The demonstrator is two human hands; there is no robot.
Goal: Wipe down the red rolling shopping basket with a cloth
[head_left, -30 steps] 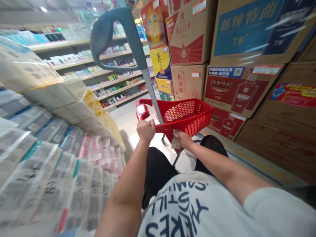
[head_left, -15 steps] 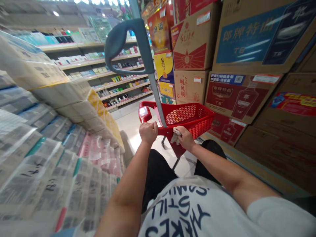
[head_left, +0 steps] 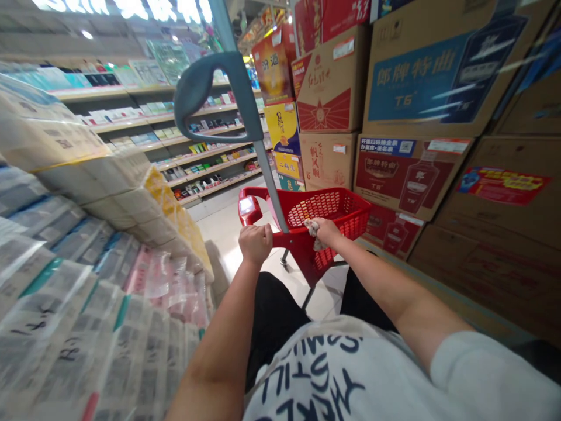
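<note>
In front of me stands a red plastic shopping cart [head_left: 302,257] with a perforated basket. My left hand [head_left: 255,242] is wrapped round the cart's red handlebar, left of the grey pole [head_left: 270,181]. A crumpled whitish cloth [head_left: 312,227] is bunched in my right hand [head_left: 328,233], at the near side of the basket; whether the cloth touches the rim I cannot tell. A blue-grey loop handle [head_left: 254,111] is fixed on the pole. At the handlebar's left end is a red housing with a bright panel [head_left: 248,204].
Stacked cardboard cartons [head_left: 398,175] line the right side. Plastic-wrapped packs [head_left: 87,327] are piled close on the left. Shelves of small boxed goods [head_left: 184,134] stand beyond, across a pale tiled floor [head_left: 219,225].
My right hand, with the cloth, has moved forward and slightly right along the cart, toward the basket. My left hand keeps its hold on the handlebar. The view has tilted up a little.
</note>
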